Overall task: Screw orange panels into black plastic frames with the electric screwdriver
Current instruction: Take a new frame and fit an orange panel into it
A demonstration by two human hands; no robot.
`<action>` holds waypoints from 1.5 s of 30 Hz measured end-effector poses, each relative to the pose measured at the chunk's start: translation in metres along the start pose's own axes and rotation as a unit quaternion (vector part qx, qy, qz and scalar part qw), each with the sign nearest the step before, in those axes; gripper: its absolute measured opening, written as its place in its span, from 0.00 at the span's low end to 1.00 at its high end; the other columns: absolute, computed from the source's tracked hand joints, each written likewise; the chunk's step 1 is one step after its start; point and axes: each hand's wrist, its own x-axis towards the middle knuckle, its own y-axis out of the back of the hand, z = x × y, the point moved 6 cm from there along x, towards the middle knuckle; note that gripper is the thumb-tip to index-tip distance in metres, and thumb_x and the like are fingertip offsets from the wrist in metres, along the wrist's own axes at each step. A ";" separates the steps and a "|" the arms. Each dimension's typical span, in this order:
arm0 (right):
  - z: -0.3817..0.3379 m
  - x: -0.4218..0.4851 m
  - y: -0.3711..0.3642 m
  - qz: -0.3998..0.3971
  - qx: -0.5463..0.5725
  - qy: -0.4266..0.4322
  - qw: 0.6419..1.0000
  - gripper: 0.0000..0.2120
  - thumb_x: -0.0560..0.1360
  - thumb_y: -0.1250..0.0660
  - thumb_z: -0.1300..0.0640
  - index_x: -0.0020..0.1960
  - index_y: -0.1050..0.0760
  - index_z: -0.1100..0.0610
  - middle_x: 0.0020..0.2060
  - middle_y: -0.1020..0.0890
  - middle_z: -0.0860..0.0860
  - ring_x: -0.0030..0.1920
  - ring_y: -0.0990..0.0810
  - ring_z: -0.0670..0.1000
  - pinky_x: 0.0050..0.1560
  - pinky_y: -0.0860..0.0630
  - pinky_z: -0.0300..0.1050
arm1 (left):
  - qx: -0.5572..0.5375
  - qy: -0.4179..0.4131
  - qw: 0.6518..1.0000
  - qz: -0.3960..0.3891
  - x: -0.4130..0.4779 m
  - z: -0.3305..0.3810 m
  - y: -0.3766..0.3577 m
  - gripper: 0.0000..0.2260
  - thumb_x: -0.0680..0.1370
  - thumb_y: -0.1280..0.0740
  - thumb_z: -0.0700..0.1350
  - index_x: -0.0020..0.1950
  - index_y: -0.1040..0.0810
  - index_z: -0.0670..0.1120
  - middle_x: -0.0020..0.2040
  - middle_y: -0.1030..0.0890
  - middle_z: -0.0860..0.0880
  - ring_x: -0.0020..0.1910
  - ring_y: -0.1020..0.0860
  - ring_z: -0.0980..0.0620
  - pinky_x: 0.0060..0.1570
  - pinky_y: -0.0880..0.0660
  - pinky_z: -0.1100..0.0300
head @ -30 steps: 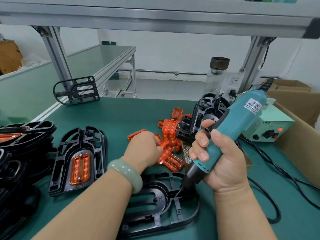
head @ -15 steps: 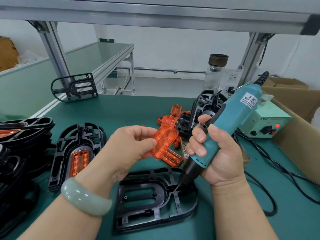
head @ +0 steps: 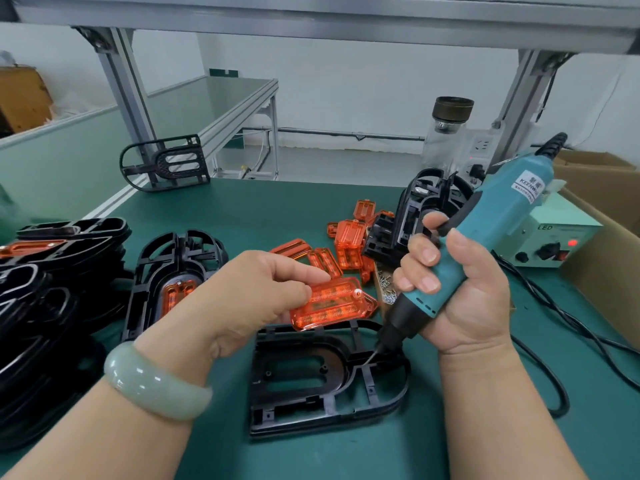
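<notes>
My left hand (head: 242, 299) pinches an orange panel (head: 334, 303) by its left end, holding it flat just above the far edge of an empty black plastic frame (head: 325, 379) lying on the green mat. My right hand (head: 460, 289) grips the teal electric screwdriver (head: 485, 233), tilted, with its bit tip resting on the frame's right side. A finished frame with an orange panel inside (head: 173, 282) lies to the left. Loose orange panels (head: 346, 244) are piled behind my hands, and small screws (head: 386, 289) lie beside them.
A stack of black frames (head: 45, 306) fills the left edge. More black frames (head: 426, 209) lean at the back right, next to a power supply box (head: 554, 240) and a cardboard box (head: 609, 237). Black cables (head: 571, 327) trail at right. A single frame (head: 166, 164) stands at the back left.
My left hand picked an orange panel from the pile, lifted it, then turned it flat and lowered it toward the empty frame. The screwdriver hand stayed almost still.
</notes>
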 end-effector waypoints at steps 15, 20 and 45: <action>0.002 0.000 -0.002 -0.001 -0.001 -0.004 1.000 0.20 0.59 0.19 0.53 0.46 0.22 0.55 0.29 0.27 0.48 0.22 0.29 0.44 0.29 0.28 0.38 | 0.139 0.004 0.989 0.052 -0.007 -0.015 0.023 0.06 0.73 0.29 0.40 0.42 0.17 0.52 0.29 0.19 0.56 0.24 0.25 0.63 0.27 0.31 0.71; 0.001 -0.001 -0.001 0.005 0.005 -0.001 1.000 0.21 0.58 0.19 0.54 0.47 0.23 0.55 0.30 0.27 0.48 0.22 0.29 0.44 0.29 0.28 0.37 | 0.307 -0.040 0.946 0.097 -0.016 -0.016 0.030 0.04 0.71 0.28 0.48 0.36 0.19 0.55 0.31 0.19 0.61 0.30 0.23 0.64 0.31 0.30 0.71; 0.008 0.000 -0.003 0.006 -0.007 -0.012 1.000 0.19 0.58 0.19 0.53 0.45 0.21 0.55 0.29 0.27 0.49 0.22 0.29 0.45 0.29 0.28 0.38 | 0.496 -0.166 0.847 0.099 -0.032 -0.022 -0.014 0.09 0.76 0.37 0.57 0.55 0.22 0.60 0.50 0.28 0.59 0.53 0.28 0.58 0.50 0.32 0.66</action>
